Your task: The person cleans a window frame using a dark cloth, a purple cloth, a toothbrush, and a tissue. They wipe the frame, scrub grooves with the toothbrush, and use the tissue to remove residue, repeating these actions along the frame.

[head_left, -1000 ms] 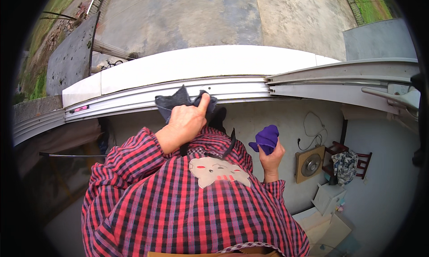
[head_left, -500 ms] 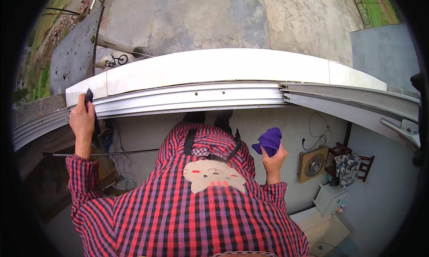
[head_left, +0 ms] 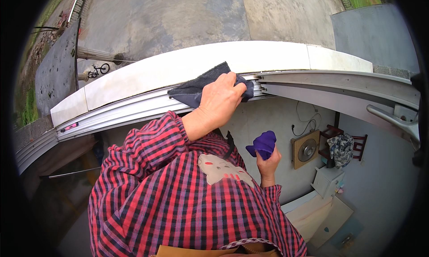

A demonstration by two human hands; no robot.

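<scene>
The left arm (head_left: 152, 138) bends at the elbow and slants from the near left toward the far middle, in front of the torso (head_left: 187, 208). The left hand (head_left: 219, 98) has its back turned upward (the wrist (head_left: 195, 124) bare), fingers bent in a grip. The right hand (head_left: 269, 164), nearer and to the right, is curled closed.

Dark cloth (head_left: 192, 94) is looking matt and fuzzy beside a smooth window track (head_left: 125, 108).
The purple cloth (head_left: 264, 143) is appearing soft, thick and matt, while the white track is showing a ribbed, faintly shiny finish. The pale sill (head_left: 178, 62) is looking smooth, the handle (head_left: 389, 117) is resembling smooth painted metal, and the yard (head_left: 178, 25) is showing rough, blotchy concrete. The checked garment (head_left: 178, 203) is looking like matt woven fabric; the chair (head_left: 360, 147) is resembling dark wood.
</scene>
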